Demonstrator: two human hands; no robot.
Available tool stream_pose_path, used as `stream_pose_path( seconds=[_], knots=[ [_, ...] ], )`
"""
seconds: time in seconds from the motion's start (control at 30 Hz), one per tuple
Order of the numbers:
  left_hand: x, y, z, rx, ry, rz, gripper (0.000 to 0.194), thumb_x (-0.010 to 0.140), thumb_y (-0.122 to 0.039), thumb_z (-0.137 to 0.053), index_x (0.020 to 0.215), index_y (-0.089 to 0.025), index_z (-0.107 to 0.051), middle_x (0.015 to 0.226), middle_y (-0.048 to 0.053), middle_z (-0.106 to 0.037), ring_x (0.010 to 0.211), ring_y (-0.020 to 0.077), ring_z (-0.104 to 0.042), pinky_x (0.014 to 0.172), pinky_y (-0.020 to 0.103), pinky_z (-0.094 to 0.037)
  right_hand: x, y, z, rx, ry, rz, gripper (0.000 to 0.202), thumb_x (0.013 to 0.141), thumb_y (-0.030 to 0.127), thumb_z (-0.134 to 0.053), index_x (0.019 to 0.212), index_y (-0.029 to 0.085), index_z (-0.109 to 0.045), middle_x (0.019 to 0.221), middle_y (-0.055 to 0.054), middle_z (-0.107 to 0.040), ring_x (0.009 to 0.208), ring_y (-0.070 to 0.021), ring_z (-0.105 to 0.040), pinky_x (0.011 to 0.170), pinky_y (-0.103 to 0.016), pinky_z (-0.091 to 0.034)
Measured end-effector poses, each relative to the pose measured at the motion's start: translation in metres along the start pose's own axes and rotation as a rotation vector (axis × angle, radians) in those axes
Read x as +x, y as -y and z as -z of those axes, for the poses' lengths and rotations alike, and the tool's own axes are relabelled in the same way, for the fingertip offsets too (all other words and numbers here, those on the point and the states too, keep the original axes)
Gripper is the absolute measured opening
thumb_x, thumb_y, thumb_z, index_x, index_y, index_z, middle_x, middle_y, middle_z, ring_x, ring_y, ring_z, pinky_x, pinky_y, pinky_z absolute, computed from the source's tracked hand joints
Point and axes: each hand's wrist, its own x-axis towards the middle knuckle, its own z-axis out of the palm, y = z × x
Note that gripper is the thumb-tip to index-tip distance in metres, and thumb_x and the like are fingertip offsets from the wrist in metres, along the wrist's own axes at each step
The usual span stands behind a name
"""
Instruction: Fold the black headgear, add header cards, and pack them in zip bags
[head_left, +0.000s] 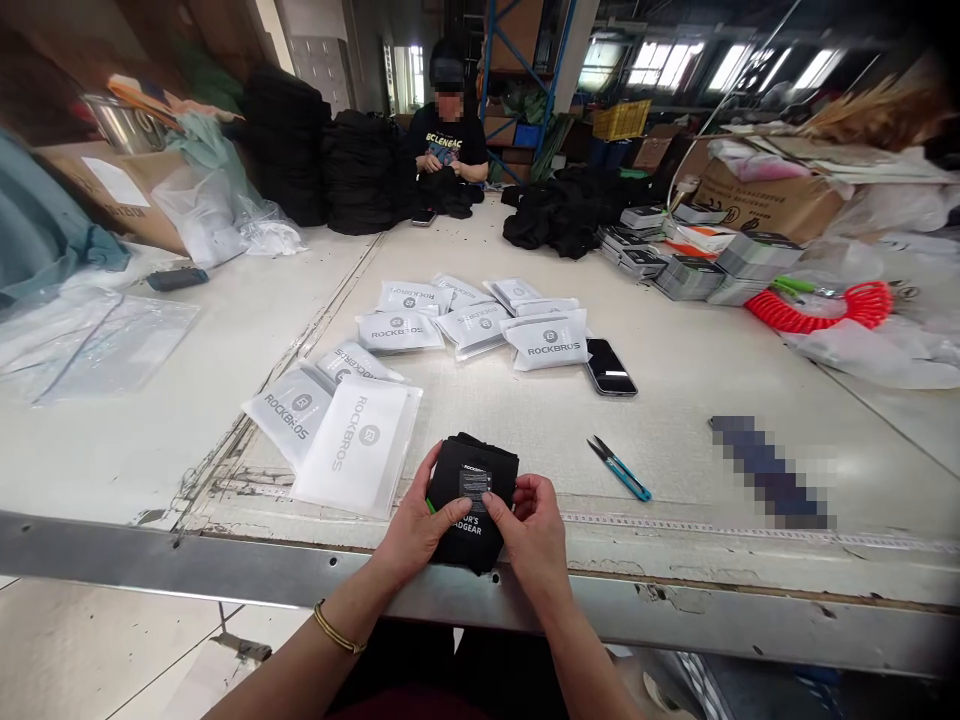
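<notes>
A folded black cloth item with a printed black card (474, 490) on its front is held upright over the table's near edge. My left hand (420, 515) grips its left side, thumb on the card. From the right, my right hand (534, 530) holds it the same way, its thumb pressing the card's middle. Left of my hands lies a stack of empty-looking white ROCKBROS bags (367, 440). Beyond them are several filled white ROCKBROS packets (553, 342). Blue-handled thread snips (621, 468) rest to the right.
A phone (611, 367) lies by the packets. At the right are stacked cards (686, 277), a red coiled hose (862, 308) and a carton (765, 200). Black cloth piles (360, 170) stand at the back, where a person (450, 140) sits. Clear plastic bags (120, 340) lie left.
</notes>
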Motion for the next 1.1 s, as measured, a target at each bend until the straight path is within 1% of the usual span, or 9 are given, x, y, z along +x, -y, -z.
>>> stream_pose_path(
  seconds=[0.1,0.23,0.37,0.5,0.6,0.8,0.9,1.0,1.1],
  knots=[
    [-0.001,0.001,0.0,-0.078,0.014,0.021,0.083,0.073,-0.032,-0.071,0.14,-0.026,-0.022,0.119,0.008,-0.059,0.107,0.0267,-0.057,0.091,0.039,-0.047,0.007,-0.008,-0.002,0.082,0.031,-0.066,0.047,0.064,0.035,-0.073,0.1,0.02,-0.048,0.079,0.002,-0.051,0.061,-0.0121,-0.05,0.056,-0.026,-0.045],
    [-0.003,0.0,0.005,-0.112,0.064,0.047,0.094,0.069,-0.03,-0.074,0.143,-0.025,-0.016,0.119,0.011,-0.058,0.104,0.0272,-0.059,0.09,0.039,-0.047,0.011,-0.015,0.005,0.231,0.124,-0.163,0.039,0.062,0.034,-0.074,0.089,0.019,-0.051,0.071,0.003,-0.053,0.057,-0.0109,-0.049,0.046,-0.022,-0.039],
    [-0.005,-0.002,0.009,-0.12,0.169,0.036,0.109,0.063,-0.025,-0.079,0.145,-0.025,-0.007,0.13,0.013,-0.051,0.111,0.0283,-0.054,0.093,0.039,-0.044,0.008,-0.012,0.006,0.322,0.128,-0.22,0.037,0.061,0.032,-0.076,0.085,0.019,-0.051,0.063,0.005,-0.053,0.048,-0.0082,-0.046,0.039,-0.019,-0.033],
    [-0.005,-0.002,0.009,-0.044,0.189,-0.019,0.1,0.067,-0.026,-0.076,0.145,-0.024,-0.012,0.135,0.01,-0.048,0.119,0.0283,-0.048,0.099,0.038,-0.04,0.004,-0.006,0.005,0.38,0.154,-0.245,0.034,0.06,0.031,-0.077,0.082,0.018,-0.055,0.059,0.005,-0.057,0.042,-0.0062,-0.043,0.035,-0.017,-0.03],
    [-0.004,-0.001,0.01,0.049,0.173,-0.017,0.097,0.067,-0.027,-0.075,0.144,-0.025,-0.016,0.136,0.008,-0.048,0.122,0.0277,-0.046,0.103,0.039,-0.036,0.011,-0.004,0.016,0.458,0.164,-0.238,0.028,0.06,0.029,-0.078,0.077,0.015,-0.061,0.06,0.003,-0.06,0.043,-0.0051,-0.043,0.036,-0.016,-0.032],
    [-0.004,-0.004,0.014,0.085,0.162,0.016,0.087,0.073,-0.029,-0.07,0.143,-0.026,-0.019,0.139,0.007,-0.045,0.124,0.0262,-0.044,0.103,0.037,-0.037,0.043,-0.008,0.074,0.719,-0.024,-0.237,0.025,0.057,0.026,-0.078,0.074,0.02,-0.06,0.07,0.005,-0.065,0.055,-0.0073,-0.054,0.041,-0.015,-0.039],
    [-0.004,-0.005,0.014,0.128,0.154,0.034,0.081,0.073,-0.031,-0.069,0.142,-0.026,-0.026,0.137,0.005,-0.047,0.125,0.0269,-0.043,0.103,0.039,-0.037,0.05,-0.009,0.093,0.834,-0.033,-0.256,0.025,0.057,0.024,-0.076,0.072,0.022,-0.057,0.067,0.009,-0.062,0.046,-0.0041,-0.046,0.036,-0.014,-0.033],
    [-0.004,-0.008,0.012,0.201,0.151,0.066,0.067,0.073,-0.032,-0.067,0.135,-0.024,-0.042,0.134,0.004,-0.051,0.124,0.027,-0.044,0.103,0.039,-0.037,0.047,-0.01,0.095,0.884,0.024,-0.28,0.023,0.058,0.025,-0.075,0.071,0.022,-0.057,0.06,0.01,-0.059,0.04,-0.0024,-0.036,0.034,-0.014,-0.03],
    [-0.004,-0.01,0.011,0.254,0.149,0.086,0.061,0.073,-0.033,-0.067,0.13,-0.022,-0.048,0.129,0.004,-0.055,0.121,0.0267,-0.047,0.102,0.039,-0.038,0.037,-0.008,0.082,0.855,0.093,-0.294,0.023,0.059,0.03,-0.074,0.074,0.022,-0.058,0.065,0.007,-0.062,0.043,-0.0042,-0.041,0.035,-0.015,-0.03]
  ],
)
